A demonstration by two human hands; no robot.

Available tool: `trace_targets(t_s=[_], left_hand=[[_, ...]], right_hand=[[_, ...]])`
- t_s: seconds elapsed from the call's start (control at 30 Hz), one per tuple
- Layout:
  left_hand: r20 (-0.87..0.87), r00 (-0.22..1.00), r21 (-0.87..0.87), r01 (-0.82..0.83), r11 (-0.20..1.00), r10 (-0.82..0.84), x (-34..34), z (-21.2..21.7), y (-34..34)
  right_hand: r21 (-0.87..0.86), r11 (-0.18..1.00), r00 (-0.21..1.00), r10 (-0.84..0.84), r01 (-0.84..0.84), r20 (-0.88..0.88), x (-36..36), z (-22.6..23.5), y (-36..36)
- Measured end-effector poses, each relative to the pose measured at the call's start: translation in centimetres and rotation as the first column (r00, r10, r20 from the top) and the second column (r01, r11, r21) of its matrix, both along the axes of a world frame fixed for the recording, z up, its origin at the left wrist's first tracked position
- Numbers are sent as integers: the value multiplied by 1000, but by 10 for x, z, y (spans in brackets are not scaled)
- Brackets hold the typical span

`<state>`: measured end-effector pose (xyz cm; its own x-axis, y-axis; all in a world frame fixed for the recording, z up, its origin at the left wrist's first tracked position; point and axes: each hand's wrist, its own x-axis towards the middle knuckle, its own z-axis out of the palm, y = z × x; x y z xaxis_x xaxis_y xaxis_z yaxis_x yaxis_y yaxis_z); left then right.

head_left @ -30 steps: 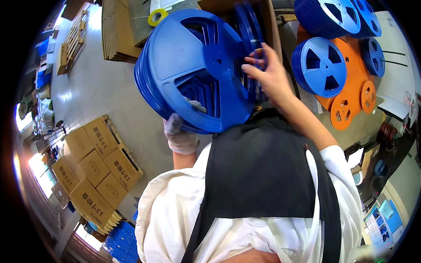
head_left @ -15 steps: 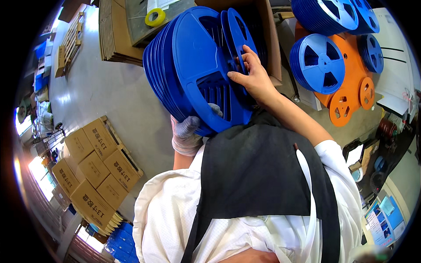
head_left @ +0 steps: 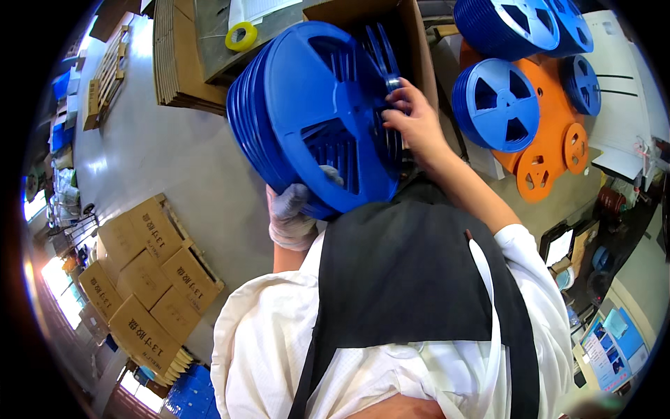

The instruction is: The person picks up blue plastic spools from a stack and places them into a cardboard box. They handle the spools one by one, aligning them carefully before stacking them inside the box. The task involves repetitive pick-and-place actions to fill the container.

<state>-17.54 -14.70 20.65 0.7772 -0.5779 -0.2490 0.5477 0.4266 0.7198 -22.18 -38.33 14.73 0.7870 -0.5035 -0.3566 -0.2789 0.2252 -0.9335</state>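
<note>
A thick stack of blue plastic reels (head_left: 300,84) leans in front of my apron, its windowed face turned up to the right. My gloved left hand (head_left: 292,208) grips the stack from beneath at its lower left, with fingertips showing through a window. Right of the stack, another blue reel (head_left: 381,57) stands nearly edge-on by the open cardboard box (head_left: 417,35). My bare right hand (head_left: 419,129) has its curled fingers at the edge of this reel, its thumb close to the stack's face. Blur and overlap partly hide the fingertips' contact.
Yellow tape (head_left: 241,36) lies on a bench beside flattened cardboard (head_left: 174,63). At the right, more blue reel stacks (head_left: 497,105) stand on an orange surface (head_left: 551,91) with orange discs (head_left: 534,177). Cartons (head_left: 143,276) are piled on a pallet at the lower left.
My right hand has drawn slightly right and down, away from the stack's face. The separate reel has turned from showing its face to nearly edge-on. My left hand keeps its grip.
</note>
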Motion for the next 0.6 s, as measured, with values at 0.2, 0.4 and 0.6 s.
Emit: trace_targets(t_s=[0.2, 0.4, 0.6], left_hand=[[-75, 975, 43, -205, 978, 208, 12, -7, 4], [-59, 970, 61, -233, 971, 236, 30, -33, 12], [-92, 957, 86, -267, 960, 275, 32, -48, 30]], right_hand=[[565, 819, 885, -332, 99, 326, -74, 35, -91], [768, 588, 634, -499, -254, 591, -137, 37, -124], [798, 479, 554, -576, -367, 601, -136, 40, -132]])
